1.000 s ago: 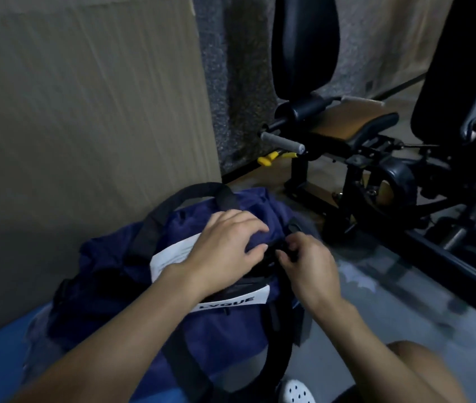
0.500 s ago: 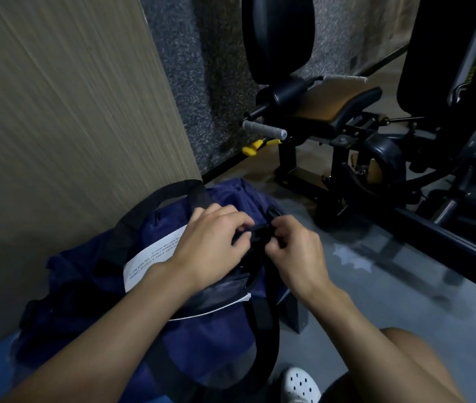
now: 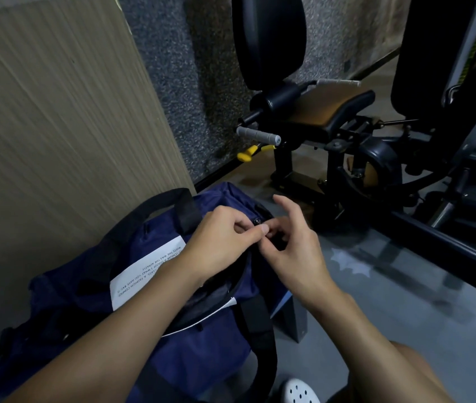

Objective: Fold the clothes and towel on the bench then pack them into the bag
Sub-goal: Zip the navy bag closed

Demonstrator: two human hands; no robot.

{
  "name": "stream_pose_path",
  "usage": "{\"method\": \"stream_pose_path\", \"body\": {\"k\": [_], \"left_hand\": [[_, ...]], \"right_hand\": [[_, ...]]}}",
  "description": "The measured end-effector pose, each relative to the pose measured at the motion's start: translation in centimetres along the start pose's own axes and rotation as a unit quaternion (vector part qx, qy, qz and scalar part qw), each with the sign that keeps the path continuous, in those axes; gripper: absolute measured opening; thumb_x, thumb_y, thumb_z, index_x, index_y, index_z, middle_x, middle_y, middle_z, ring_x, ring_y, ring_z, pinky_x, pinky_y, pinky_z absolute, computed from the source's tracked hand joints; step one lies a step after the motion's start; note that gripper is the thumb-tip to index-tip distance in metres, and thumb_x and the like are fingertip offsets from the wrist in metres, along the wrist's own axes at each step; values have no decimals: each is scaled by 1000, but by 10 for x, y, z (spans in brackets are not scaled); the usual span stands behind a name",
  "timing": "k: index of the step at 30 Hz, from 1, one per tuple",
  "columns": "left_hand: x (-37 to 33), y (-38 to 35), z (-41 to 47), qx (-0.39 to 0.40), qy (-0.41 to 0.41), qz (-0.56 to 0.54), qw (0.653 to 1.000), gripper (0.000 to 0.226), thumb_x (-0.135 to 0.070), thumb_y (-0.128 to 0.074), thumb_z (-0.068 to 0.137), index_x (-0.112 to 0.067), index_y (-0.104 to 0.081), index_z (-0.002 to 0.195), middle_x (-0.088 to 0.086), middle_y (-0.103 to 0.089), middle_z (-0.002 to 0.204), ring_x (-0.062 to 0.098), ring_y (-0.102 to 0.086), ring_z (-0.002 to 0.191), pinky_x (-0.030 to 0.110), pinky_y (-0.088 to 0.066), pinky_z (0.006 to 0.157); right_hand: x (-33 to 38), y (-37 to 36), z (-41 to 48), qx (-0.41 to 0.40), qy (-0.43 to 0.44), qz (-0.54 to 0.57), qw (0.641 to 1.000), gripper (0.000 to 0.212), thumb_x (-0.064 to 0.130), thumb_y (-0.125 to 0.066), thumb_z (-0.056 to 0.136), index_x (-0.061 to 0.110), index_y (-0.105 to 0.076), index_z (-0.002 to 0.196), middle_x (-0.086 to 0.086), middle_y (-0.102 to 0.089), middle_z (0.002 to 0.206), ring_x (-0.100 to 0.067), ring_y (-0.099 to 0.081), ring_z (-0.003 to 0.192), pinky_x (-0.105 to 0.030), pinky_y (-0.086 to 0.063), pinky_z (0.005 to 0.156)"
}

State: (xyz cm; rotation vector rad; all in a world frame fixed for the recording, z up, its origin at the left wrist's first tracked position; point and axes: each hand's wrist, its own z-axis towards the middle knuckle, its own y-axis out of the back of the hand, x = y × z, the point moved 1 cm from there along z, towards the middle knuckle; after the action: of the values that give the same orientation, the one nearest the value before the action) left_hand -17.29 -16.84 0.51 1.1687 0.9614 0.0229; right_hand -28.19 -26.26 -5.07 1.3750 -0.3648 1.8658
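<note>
A navy blue duffel bag (image 3: 201,359) with black straps and a white printed label (image 3: 143,274) lies on the blue bench (image 3: 282,304). My left hand (image 3: 219,245) sits on the bag's far end, thumb and fingers pinching the small zipper pull (image 3: 257,221). My right hand (image 3: 292,251) is just right of it, index finger and thumb spread and lifted, lower fingers touching the bag near the zipper. The bag's mouth shows as a dark curved gap under my left wrist. No clothes or towel are visible.
A wooden panel (image 3: 56,126) stands directly behind the bag. A black gym machine (image 3: 332,117) with a padded seat, grey handle and yellow pin fills the right side. Grey floor (image 3: 405,301) lies between it and the bench. A white shoe (image 3: 300,391) shows at the bottom.
My right hand has loosened from its grip at the zipper, and its index finger now sticks out. My left hand moved slightly toward the bag's far end and pinches the pull.
</note>
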Motion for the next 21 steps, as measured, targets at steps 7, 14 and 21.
{"method": "stream_pose_path", "body": {"k": [7, 14, 21], "left_hand": [[10, -3, 12, 9, 16, -17, 1000, 19, -17, -67, 89, -25, -73, 73, -9, -68, 60, 3, -61, 53, 26, -49, 59], [7, -7, 14, -2, 29, -21, 999, 5, -18, -68, 89, -20, -63, 89, -2, -70, 66, 7, -67, 56, 24, -48, 57], [3, -15, 18, 4, 20, 17, 1000, 22, -22, -71, 90, -17, -66, 110, -4, -72, 70, -6, -60, 53, 26, -55, 73]], "right_hand": [[-13, 3, 4, 17, 42, -2, 999, 65, -11, -53, 84, 19, -42, 141, 12, -65, 101, -9, -61, 100, -22, -46, 92], [-18, -6, 14, -36, 55, -64, 996, 42, -14, -60, 78, 10, -64, 113, 5, -52, 106, -6, -53, 86, -8, -39, 80], [-28, -2, 16, -2, -14, -137, 991, 26, 4, -71, 83, 12, -71, 108, 4, -51, 100, -9, -52, 86, -6, -34, 79]]}}
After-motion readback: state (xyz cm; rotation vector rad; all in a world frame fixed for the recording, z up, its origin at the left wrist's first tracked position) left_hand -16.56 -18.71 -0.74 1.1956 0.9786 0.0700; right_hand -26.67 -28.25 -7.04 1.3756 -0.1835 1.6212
